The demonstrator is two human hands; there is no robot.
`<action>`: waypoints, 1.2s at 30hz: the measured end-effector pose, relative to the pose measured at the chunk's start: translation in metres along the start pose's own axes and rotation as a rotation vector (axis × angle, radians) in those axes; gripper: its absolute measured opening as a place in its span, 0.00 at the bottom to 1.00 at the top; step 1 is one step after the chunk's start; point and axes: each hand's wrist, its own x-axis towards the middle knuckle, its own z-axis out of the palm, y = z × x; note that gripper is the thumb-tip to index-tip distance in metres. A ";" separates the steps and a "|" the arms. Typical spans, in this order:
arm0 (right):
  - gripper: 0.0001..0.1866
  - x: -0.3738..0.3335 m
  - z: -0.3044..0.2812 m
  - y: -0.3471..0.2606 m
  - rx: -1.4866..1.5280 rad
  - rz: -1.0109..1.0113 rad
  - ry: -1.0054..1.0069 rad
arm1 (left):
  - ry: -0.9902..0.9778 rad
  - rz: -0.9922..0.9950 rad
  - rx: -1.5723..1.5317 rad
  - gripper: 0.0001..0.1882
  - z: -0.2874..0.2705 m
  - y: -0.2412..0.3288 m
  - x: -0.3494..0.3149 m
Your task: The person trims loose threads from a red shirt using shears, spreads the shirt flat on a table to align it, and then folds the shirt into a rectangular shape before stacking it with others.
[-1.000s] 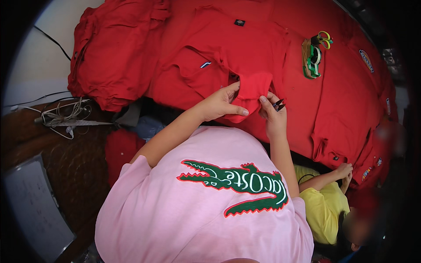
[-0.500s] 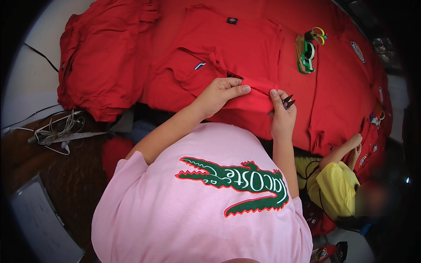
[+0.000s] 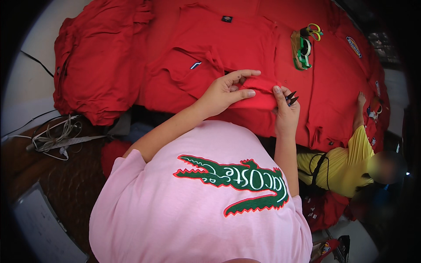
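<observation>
A red sleeveless shirt (image 3: 201,35) lies in front of me, with a dark neck label and a small blue-and-white mark on its folds. My right hand (image 3: 287,111) pinches the edge of the shirt between thumb and fingers. Thread snips (image 3: 291,99) with dark pointed blades stick out of that same hand; their handle is hidden. My left hand (image 3: 223,92) is at the near part of the shirt, index finger stretched out and thumb apart from it. Its thumb tip rests by the cloth; the other fingers are curled and partly hidden.
A green tape dispenser (image 3: 301,55) and yellow-handled scissors (image 3: 314,31) lie right of the shirt. Piled red garments (image 3: 98,61) stand at left, above tangled white cables (image 3: 57,133). At right, a co-worker in yellow (image 3: 337,164) reaches over more red shirts (image 3: 337,87).
My left hand has loosened its pinch, its index finger now stretched away from the thumb. The right hand keeps its grip. The co-worker has leaned away, one arm now stretched forward.
</observation>
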 end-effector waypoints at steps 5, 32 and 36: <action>0.11 -0.007 0.004 0.001 -0.071 -0.133 -0.072 | -0.003 -0.183 -0.125 0.11 0.007 0.012 0.004; 0.09 -0.038 -0.013 -0.008 -0.524 -0.275 -0.181 | 0.104 0.044 -0.190 0.15 0.034 -0.012 -0.002; 0.09 -0.033 -0.017 -0.003 -0.463 -0.297 -0.127 | 0.115 -0.004 -0.188 0.17 0.030 -0.013 -0.004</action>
